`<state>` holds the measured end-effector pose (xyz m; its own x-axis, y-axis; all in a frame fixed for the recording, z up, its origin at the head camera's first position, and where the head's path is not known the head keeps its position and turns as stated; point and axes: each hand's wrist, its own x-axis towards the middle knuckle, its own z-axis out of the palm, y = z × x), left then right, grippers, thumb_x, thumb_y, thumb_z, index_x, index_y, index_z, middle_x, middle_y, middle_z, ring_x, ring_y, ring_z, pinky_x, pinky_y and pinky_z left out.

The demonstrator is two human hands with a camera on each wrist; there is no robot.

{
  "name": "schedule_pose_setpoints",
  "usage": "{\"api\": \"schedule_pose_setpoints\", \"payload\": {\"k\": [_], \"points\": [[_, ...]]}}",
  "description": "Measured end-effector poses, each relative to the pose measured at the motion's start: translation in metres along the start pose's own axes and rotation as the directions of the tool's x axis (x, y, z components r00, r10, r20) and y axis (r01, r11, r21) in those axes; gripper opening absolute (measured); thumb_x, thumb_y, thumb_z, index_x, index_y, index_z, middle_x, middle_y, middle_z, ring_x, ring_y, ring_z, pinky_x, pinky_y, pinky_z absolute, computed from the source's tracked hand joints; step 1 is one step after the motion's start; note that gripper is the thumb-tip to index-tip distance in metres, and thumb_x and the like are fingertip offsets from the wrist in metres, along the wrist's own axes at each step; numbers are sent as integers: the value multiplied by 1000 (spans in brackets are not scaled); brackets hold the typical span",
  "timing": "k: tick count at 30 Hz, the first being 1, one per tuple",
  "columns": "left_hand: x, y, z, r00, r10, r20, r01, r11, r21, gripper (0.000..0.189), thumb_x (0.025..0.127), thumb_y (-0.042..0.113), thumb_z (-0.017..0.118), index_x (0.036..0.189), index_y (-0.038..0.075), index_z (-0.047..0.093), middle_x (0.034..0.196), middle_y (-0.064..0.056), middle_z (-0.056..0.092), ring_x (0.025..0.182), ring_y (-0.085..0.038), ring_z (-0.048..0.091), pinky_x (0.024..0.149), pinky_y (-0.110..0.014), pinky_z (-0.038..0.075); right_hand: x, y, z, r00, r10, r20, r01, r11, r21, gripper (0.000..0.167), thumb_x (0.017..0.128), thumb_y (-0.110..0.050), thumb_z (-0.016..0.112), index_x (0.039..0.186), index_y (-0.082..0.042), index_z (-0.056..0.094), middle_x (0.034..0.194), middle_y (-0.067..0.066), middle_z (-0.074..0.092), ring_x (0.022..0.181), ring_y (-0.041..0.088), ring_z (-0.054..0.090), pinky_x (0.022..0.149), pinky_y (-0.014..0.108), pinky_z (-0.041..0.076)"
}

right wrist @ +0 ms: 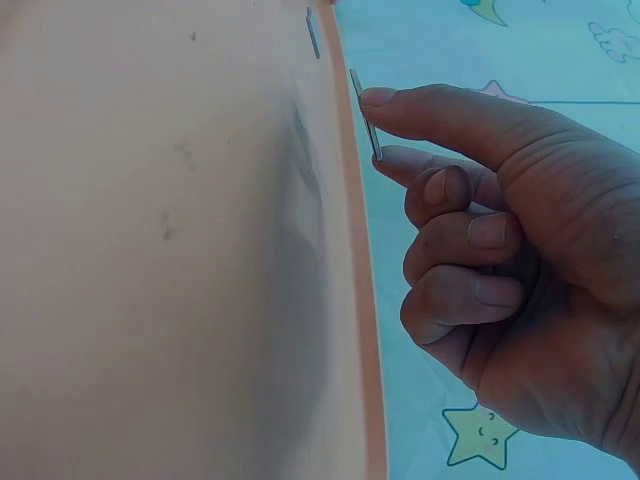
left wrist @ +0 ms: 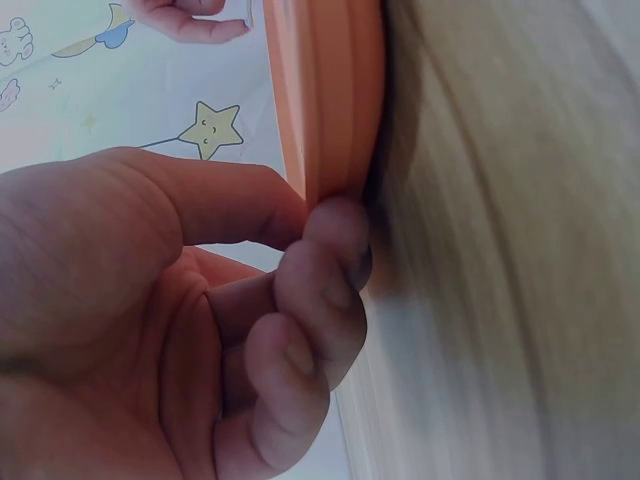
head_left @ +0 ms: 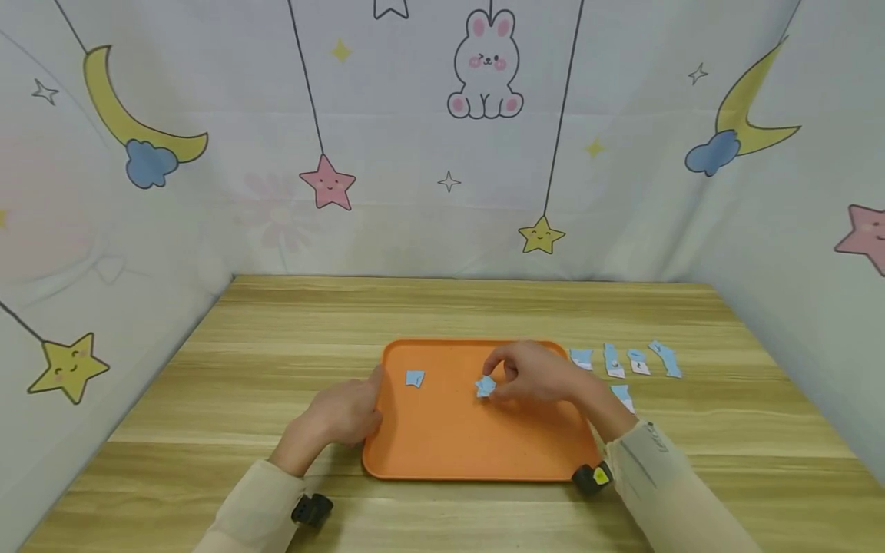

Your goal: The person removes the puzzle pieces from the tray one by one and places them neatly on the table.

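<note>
An orange tray lies on the wooden table in the head view. My left hand grips its left edge; in the left wrist view the thumb and curled fingers pinch the tray's rim. Over the middle of the tray, my right hand pinches a small light blue puzzle piece between thumb and index finger. The right wrist view shows that piece edge-on, thin and held above the tray surface, with the other fingers curled in. Another blue piece lies flat near the tray's upper left.
Several blue-and-white pieces lie on the table to the right of the tray, one partly hidden by my right forearm. A white cloth backdrop with printed stars and moons encloses the table's back and sides.
</note>
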<state>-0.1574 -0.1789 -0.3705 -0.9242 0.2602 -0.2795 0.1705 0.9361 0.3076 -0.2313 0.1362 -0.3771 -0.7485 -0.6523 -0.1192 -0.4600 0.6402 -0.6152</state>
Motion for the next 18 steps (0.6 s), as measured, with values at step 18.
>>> {"api": "schedule_pose_setpoints", "payload": {"k": [18], "points": [[0,-2,1,1000,2,4,-2,1000,-8,75,99,8,57,163,-10,24,71,-5,56,57,-18,51,53,-30,37,-33,5,-1,1000,22,-19,-22,999,43,29,95,-20,77,122,-11,71,63,-8,46,56,8,40,58,24,38]]}}
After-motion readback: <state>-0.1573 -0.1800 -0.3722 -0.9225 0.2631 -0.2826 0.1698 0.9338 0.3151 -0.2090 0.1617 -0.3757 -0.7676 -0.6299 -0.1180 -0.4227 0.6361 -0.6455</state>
